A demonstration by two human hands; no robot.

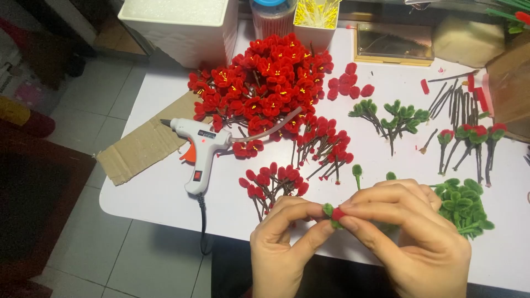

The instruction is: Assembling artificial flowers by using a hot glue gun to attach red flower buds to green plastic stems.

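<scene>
White tub (182, 33) sits closed on my white table (165, 193); yellow stamens fill a box (316, 19). Both my left hand (281, 248) and right hand (414, 237) pinch a red bud (337, 214).

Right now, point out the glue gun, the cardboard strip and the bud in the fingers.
glue gun (200, 144), head view, on its white body.
cardboard strip (144, 146), head view, on its bare middle.
bud (335, 214), head view, on its red tip.

- Left hand (281, 243), lower centre of the frame: bare, no ring, no sleeve showing at the wrist.
- Right hand (411, 232), lower right: bare too, short plain unpainted nails, no jewellery or cuff visible.
</scene>
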